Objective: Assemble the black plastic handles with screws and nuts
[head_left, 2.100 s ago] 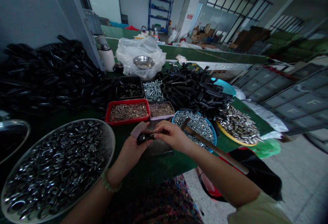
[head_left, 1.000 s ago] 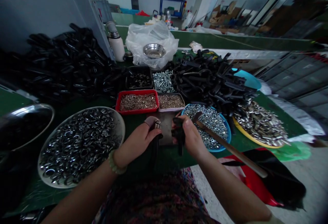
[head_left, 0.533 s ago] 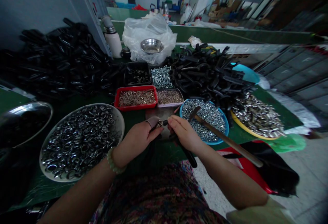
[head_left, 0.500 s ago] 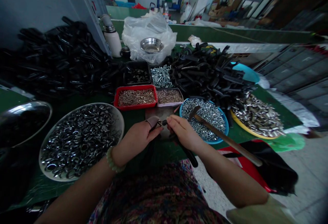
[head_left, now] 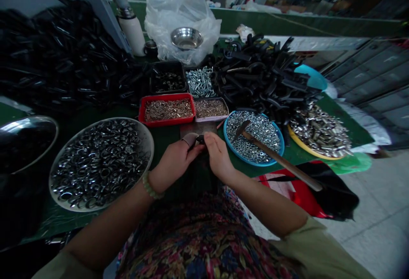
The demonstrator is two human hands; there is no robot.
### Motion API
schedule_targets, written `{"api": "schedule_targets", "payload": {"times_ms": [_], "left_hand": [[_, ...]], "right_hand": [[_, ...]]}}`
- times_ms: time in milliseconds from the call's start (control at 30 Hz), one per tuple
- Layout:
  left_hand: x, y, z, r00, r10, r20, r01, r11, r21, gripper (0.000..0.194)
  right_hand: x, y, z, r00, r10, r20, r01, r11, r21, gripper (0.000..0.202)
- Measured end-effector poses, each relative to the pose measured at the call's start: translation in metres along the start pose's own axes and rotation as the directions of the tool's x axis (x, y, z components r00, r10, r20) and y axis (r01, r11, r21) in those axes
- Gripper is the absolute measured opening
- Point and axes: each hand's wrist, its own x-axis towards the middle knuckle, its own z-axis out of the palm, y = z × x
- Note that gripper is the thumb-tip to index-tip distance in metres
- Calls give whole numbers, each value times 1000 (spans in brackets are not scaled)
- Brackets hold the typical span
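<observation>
In the lower middle of the frame the person's two hands meet over the green surface (head_left: pixel 179 136), just in front of the flowered clothing. The left hand (head_left: pixel 174 164) and the right hand (head_left: pixel 217 157) are both closed on a small black part (head_left: pixel 200 140), which sits between their fingertips. The part is dark and short, with a bit of shiny metal at its top; most of it is hidden by the fingers, so its full shape I cannot tell. The left thumb wears a pale cover.

Left of the hands stands a big round metal tray (head_left: pixel 145 142) full of dark shiny rings. Just above the hands are a red tray (head_left: pixel 166 121) with small metal pieces and a smaller pale tray (head_left: pixel 211 118) beside it. To the right, a blue plate (head_left: pixel 227 140) holds silver nuts, and a hammer (head_left: pixel 277 157) lies across it with its wooden handle pointing to the lower right. Further right a yellow plate (head_left: pixel 315 156) carries metal sleeves. Heaps of black handles (head_left: pixel 262 79) fill the upper middle.
</observation>
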Motion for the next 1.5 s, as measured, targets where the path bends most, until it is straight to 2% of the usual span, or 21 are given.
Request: {"api": "schedule_targets", "payload": {"times_ms": [100, 167, 233, 300, 333, 400, 467, 500, 533, 600, 633, 700, 767, 833, 900, 967, 1067, 1167, 1300, 1400, 1500], "left_hand": [[-7, -5, -21, 997, 62, -46, -61, 998, 18, 31], [-11, -6, -28, 984, 120, -130, -104, 987, 122, 34], [-12, -6, -19, 973, 183, -140, -133, 942, 309, 34], [-12, -6, 2, 976, 217, -21, -180, 857, 484, 35], [-11, -7, 12, 976, 211, 55, -207, 816, 540, 34], [-6, -11, 25, 964, 199, 177, -266, 772, 577, 27], [6, -18, 18, 957, 205, 206, -287, 775, 563, 22], [16, -22, 7, 965, 201, 170, -263, 783, 564, 23], [28, -28, -8, 979, 174, 104, -202, 792, 575, 25], [59, -41, -40, 990, 58, -128, 35, 780, 625, 30], [75, -47, -54, 987, 1, -163, 103, 770, 630, 30], [102, -61, -70, 986, -40, -159, 133, 766, 629, 29], [118, -73, -71, 990, -32, -134, 110, 770, 629, 29], [122, -82, -64, 989, -6, -146, 97, 774, 626, 30], [122, -88, -57, 986, 15, -166, 90, 790, 606, 31], [121, -92, -55, 984, 20, -175, 87, 808, 582, 30], [122, -93, -56, 984, -3, -177, 107, 806, 582, 28], [122, -91, -59, 984, -47, -171, 142, 790, 597, 28], [116, -86, -60, 983, -45, -179, 145, 787, 599, 29], [112, -83, -61, 965, 3, -262, 141, 837, 528, 33], [110, -80, -63, 913, 8, -409, 167, 906, 390, 42]], "right_hand": [[42, 2, -16, 973, -112, 203, 136, 985, -108, 50], [85, -1, -18, 941, -216, 260, 301, 885, -354, 48], [126, -5, -9, 901, -225, 371, 427, 611, -667, 36], [155, -7, 8, 857, -135, 497, 513, 300, -804, 28], [165, -7, 17, 837, -90, 540, 546, 199, -813, 26], [174, -5, 30, 808, -53, 587, 589, 119, -799, 25], [177, -3, 35, 787, -58, 614, 616, 114, -780, 28], [177, -2, 35, 778, -64, 625, 628, 109, -771, 27], [178, -2, 35, 771, -70, 633, 636, 108, -764, 26], [178, -4, 31, 773, -88, 628, 634, 129, -763, 23], [178, -5, 28, 787, -99, 609, 617, 157, -771, 22], [172, -7, 18, 826, -129, 549, 562, 270, -782, 23], [157, -4, 1, 853, -181, 490, 514, 456, -726, 25], [136, 5, -21, 867, -226, 444, 477, 631, -612, 26], [113, 16, -41, 889, -221, 401, 424, 728, -539, 21], [99, 25, -55, 920, -191, 343, 362, 752, -552, 15], [99, 28, -56, 929, -210, 305, 361, 699, -618, 14], [112, 18, -43, 883, -202, 424, 456, 581, -674, 13], [115, 8, -22, 815, -39, 578, 528, 460, -714, 16], [110, 12, -8, 769, 19, 639, 585, 382, -716, 18], [109, 18, 6, 717, 57, 695, 663, 253, -705, 22]]}}
